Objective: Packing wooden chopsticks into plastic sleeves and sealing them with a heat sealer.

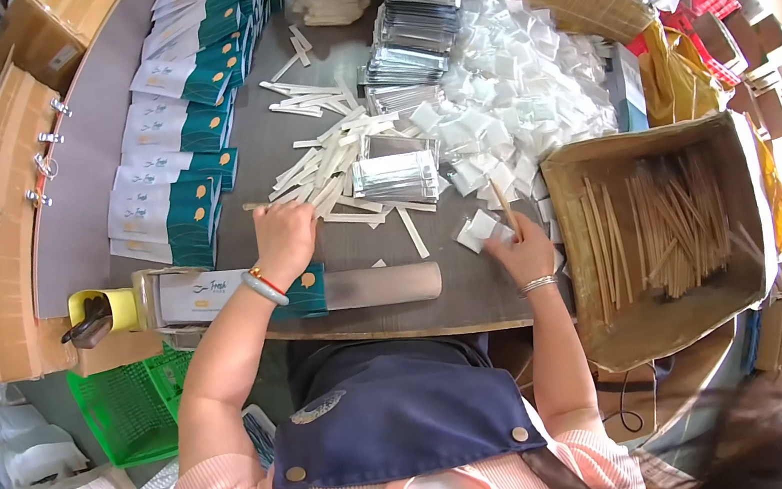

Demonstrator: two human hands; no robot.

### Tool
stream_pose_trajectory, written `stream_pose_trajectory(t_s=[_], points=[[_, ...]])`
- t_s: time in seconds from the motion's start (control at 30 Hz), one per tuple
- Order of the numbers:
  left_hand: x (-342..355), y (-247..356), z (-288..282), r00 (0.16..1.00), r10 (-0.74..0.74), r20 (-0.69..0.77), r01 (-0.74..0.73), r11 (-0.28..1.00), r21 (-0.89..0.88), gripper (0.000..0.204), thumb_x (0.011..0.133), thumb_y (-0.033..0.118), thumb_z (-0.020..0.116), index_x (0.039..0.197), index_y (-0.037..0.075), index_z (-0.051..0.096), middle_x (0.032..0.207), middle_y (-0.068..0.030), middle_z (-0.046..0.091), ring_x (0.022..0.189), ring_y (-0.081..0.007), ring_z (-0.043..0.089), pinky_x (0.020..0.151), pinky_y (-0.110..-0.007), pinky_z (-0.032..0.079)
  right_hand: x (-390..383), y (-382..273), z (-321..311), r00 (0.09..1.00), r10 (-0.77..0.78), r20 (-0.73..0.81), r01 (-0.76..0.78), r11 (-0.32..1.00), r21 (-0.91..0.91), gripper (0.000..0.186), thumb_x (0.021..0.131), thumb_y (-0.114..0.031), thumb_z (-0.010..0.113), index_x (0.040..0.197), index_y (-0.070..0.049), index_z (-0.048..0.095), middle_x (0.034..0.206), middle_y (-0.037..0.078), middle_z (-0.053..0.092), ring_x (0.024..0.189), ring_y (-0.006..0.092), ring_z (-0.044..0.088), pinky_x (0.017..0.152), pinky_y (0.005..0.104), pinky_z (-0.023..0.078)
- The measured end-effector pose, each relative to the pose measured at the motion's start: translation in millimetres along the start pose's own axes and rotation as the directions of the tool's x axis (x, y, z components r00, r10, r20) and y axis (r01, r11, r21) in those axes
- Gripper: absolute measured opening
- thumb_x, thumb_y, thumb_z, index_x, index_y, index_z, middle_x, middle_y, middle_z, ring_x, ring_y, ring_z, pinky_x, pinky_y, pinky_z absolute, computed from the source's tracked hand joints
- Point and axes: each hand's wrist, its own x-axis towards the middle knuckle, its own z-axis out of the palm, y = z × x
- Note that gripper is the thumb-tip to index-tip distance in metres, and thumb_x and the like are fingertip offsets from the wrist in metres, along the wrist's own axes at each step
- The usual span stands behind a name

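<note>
My left hand (287, 240) is closed above the table at the edge of a pile of white paper-like strips (333, 160). A short tan end sticks out past its fingers; the rest of what it grips is hidden. My right hand (526, 253) pinches a thin wooden stick (503, 202) that points up and away. Against its fingertips lies a small clear packet with a white square inside (480, 230). Between the hands, farther off, rests a stack of silvery flat packets (396, 180). Below my left hand is a white and teal printed pouch (200, 298) over a pale board.
An open cardboard box (569, 248) with thin wooden sticks (682, 226) stands at the right. A heap of white packets (527, 72) and silvery stacks (414, 23) lie at the back. Printed pouches (167, 167) line the left. A yellow holder (107, 305) and green basket (123, 416) are lower left.
</note>
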Motion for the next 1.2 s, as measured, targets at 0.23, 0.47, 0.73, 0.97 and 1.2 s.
stream_pose_trajectory(t_s=[0.23, 0.47, 0.73, 0.97, 1.2], points=[[46, 49, 25, 0.98, 0.157, -0.125, -0.169, 0.981, -0.098, 0.007, 0.076, 0.01, 0.064, 0.079, 0.011, 0.058, 0.088, -0.005, 0.057, 0.087, -0.0253, 0.054, 0.074, -0.04, 0.04, 2, -2, 4, 1.0, -0.013, 0.009, 0.014, 0.997, -0.074, 0.062, 0.059, -0.034, 0.081, 0.112, -0.009, 0.059, 0.083, 0.009, 0.054, 0.072, 0.0248, 0.055, 0.068, 0.0367, 0.046], [79, 56, 31, 0.998, 0.028, 0.06, -0.019, 0.989, -0.149, 0.033, 0.072, 0.021, 0.073, 0.101, 0.011, 0.06, 0.103, -0.0062, 0.057, 0.099, -0.0274, 0.052, 0.079, -0.043, 0.042, 1, -10, 8, 0.998, -0.067, 0.019, 0.066, 0.997, 0.044, 0.051, 0.064, -0.023, 0.078, 0.107, -0.01, 0.055, 0.098, 0.012, 0.059, 0.09, 0.0331, 0.059, 0.077, 0.0403, 0.048], [85, 52, 32, 0.996, -0.011, 0.089, 0.028, 0.98, -0.197, 0.028, 0.076, 0.022, 0.07, 0.099, 0.009, 0.061, 0.097, -0.0091, 0.06, 0.095, -0.0292, 0.056, 0.078, -0.043, 0.046, 1, -18, 12, 0.998, 0.021, 0.065, -0.037, 0.964, 0.261, 0.035, 0.072, -0.011, 0.071, 0.103, -0.008, 0.056, 0.082, 0.01, 0.066, 0.074, 0.0296, 0.064, 0.067, 0.0371, 0.05], [67, 37, 25, 0.999, -0.029, 0.022, 0.036, 0.789, -0.613, 0.02, 0.084, 0.007, 0.061, 0.103, 0.002, 0.063, 0.084, -0.016, 0.066, 0.071, -0.0263, 0.064, 0.065, -0.032, 0.05, -15, -73, 19, 0.69, -0.57, 0.446, 0.449, 0.821, 0.354, 0.022, 0.078, -0.007, 0.059, 0.099, -0.007, 0.066, 0.088, 0.014, 0.065, 0.075, 0.0253, 0.064, 0.065, 0.0332, 0.05], [2, 35, -23, 0.958, -0.078, 0.275, 0.261, 0.628, -0.733, 0.025, 0.084, 0.007, 0.059, 0.108, 0.004, 0.065, 0.077, -0.0135, 0.066, 0.064, -0.018, 0.062, 0.06, -0.03, 0.048, -20, -69, 2, 0.809, -0.447, 0.382, 0.171, 0.801, 0.574, 0.029, 0.081, -0.008, 0.064, 0.109, -0.002, 0.062, 0.086, 0.004, 0.062, 0.068, 0.0148, 0.058, 0.06, 0.0269, 0.046]])
